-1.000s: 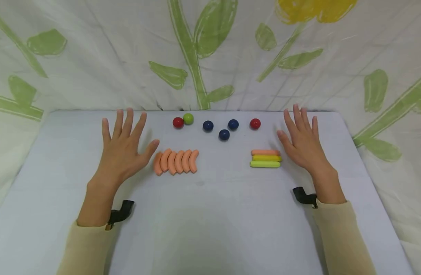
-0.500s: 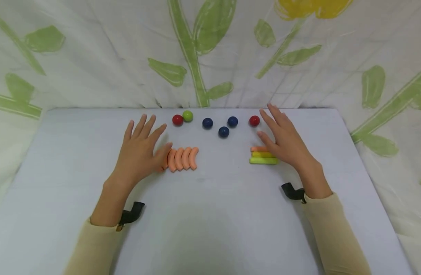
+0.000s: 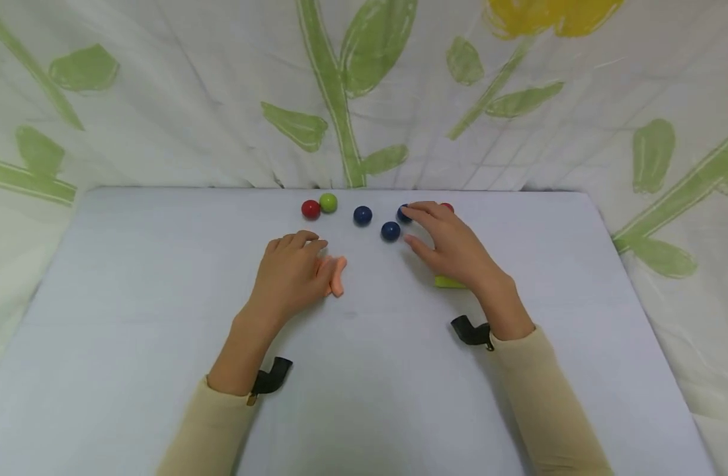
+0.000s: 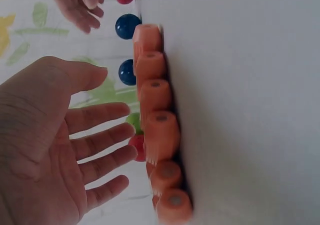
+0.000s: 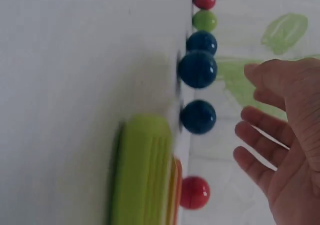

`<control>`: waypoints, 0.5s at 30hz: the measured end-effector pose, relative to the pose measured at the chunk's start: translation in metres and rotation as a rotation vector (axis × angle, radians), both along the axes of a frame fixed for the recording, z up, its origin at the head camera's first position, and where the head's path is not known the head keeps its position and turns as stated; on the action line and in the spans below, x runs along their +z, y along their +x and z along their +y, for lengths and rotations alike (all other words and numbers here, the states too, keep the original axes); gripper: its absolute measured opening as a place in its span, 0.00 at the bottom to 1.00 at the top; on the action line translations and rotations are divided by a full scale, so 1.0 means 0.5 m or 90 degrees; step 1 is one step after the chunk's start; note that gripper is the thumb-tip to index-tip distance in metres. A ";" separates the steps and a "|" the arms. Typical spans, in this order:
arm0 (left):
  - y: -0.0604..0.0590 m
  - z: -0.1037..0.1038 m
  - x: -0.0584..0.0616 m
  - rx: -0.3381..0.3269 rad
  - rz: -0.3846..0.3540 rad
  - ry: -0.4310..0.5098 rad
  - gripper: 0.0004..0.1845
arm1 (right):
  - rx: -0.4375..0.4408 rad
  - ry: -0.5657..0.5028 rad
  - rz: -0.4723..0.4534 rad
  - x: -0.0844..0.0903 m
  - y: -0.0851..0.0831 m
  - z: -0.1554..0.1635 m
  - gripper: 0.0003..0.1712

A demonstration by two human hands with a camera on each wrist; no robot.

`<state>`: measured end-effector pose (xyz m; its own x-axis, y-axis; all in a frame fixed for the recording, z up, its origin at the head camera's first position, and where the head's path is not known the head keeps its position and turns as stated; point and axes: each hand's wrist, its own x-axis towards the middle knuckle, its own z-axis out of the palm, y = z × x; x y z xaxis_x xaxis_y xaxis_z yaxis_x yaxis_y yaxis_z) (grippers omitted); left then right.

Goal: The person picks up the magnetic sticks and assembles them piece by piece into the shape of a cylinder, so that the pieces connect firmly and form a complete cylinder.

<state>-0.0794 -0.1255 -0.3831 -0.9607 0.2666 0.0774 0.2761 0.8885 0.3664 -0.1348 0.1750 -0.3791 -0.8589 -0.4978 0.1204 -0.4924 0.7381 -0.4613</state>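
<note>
1. Your left hand [image 3: 292, 271] hovers palm down over the row of orange sausage pieces [image 4: 159, 120], fingers spread and relaxed, gripping nothing; only the rightmost piece shows past it in the head view.
2. Your right hand [image 3: 449, 244] hangs above the stack of sticks, fingers loose and apart, empty; the green stick [image 5: 142, 170] peeks out beneath your wrist.
3. Your right fingertips [image 3: 412, 210] sit just over the far blue ball [image 3: 402, 214], with the near blue ball [image 3: 390, 231] just beside your thumb.
4. Farther back on the table [image 3: 131, 297] lie a third blue ball [image 3: 362, 215], then a red ball [image 3: 311, 209] touching a green ball [image 3: 328, 202].
</note>
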 end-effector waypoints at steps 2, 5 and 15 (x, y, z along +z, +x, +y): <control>-0.003 0.012 -0.004 0.009 -0.004 -0.004 0.25 | 0.002 -0.004 -0.026 0.000 0.000 -0.014 0.30; -0.006 0.028 -0.007 0.014 0.015 0.002 0.23 | -0.001 0.000 -0.044 0.000 0.003 -0.029 0.29; 0.009 0.042 -0.031 0.020 0.045 -0.047 0.16 | 0.009 0.040 -0.038 -0.022 -0.003 -0.069 0.28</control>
